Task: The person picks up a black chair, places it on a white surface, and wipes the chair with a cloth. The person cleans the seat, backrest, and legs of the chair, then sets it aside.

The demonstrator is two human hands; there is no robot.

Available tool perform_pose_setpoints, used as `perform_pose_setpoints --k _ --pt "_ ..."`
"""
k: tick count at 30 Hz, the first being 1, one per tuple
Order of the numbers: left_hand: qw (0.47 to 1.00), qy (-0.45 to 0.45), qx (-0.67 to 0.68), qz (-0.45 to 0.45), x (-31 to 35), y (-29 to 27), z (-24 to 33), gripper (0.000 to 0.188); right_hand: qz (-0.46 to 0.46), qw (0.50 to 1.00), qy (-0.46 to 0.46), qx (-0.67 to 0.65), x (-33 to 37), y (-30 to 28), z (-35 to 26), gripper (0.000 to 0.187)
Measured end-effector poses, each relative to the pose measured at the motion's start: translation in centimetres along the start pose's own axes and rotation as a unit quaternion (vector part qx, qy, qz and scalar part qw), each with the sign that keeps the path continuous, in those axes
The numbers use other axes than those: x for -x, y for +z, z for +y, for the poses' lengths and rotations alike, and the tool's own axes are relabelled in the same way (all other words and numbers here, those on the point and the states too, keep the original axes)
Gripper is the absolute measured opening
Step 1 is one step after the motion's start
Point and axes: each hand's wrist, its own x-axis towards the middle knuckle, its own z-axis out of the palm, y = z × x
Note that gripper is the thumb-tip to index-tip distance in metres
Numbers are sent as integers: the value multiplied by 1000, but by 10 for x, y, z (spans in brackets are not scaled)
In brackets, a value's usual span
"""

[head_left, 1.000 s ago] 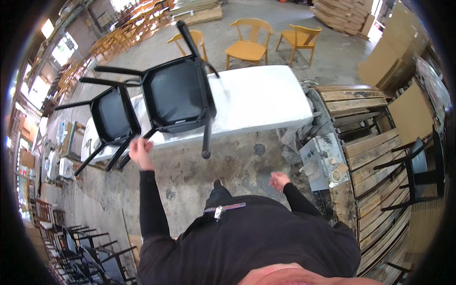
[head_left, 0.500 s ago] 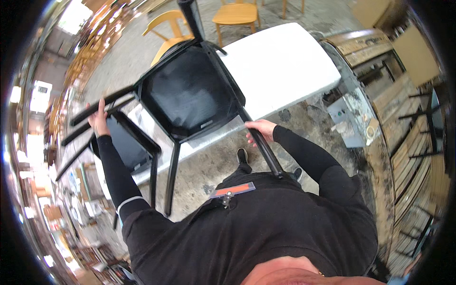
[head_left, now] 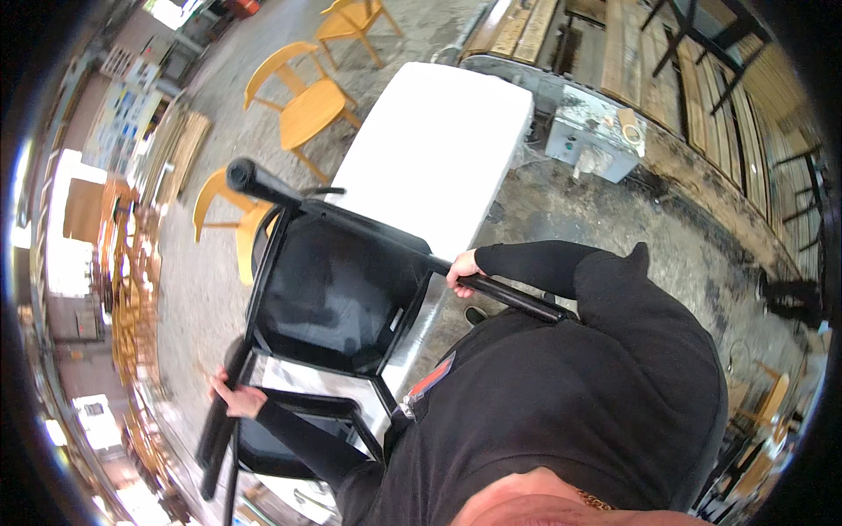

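A black chair [head_left: 338, 285] is in front of me, turned over so that its seat's underside and legs face me. My right hand [head_left: 462, 272] is wrapped round one leg, which runs on toward my body. At the left, my left hand [head_left: 241, 399] grips another leg of the same chair, near its lower end. Another leg points up at the far left corner, its round end toward me. Beneath my left forearm lies a second black chair [head_left: 281, 445], partly hidden. Beyond the held chair stretches a long white surface [head_left: 438, 131], padded or wrapped.
Several yellow wooden chairs [head_left: 317, 114] stand on the concrete floor at the far left. A grey control box [head_left: 592, 145] is beside a long bench of wooden slats [head_left: 605, 53] at the right. A dark chair [head_left: 715, 35] rests on the far right slats.
My view has turned to the right. The held chair and both hands now appear turned anticlockwise, with the left hand lower in view. Both hands keep their hold on the legs.
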Motion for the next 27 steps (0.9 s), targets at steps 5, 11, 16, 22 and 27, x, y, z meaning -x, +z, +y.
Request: perform_pose_setpoints --k 5,11,16,22,27 --pt "999 -1 -3 44 0 9 -5 18 -17 999 32 -34 -26 -4 -9 11" --pt "993 -26 55 99 -1 16 2 17 17 999 -29 31 -29 -7 -9 12" --pt "985 -25 79 148 15 38 10 15 56 994 -43 80 -6 -30 -12 12" --pt "995 3 67 80 44 128 4 14 60 996 -46 44 39 -110 -25 9" --pt "996 14 77 36 92 255 -19 18 53 996 -75 12 70 -222 -59 10"
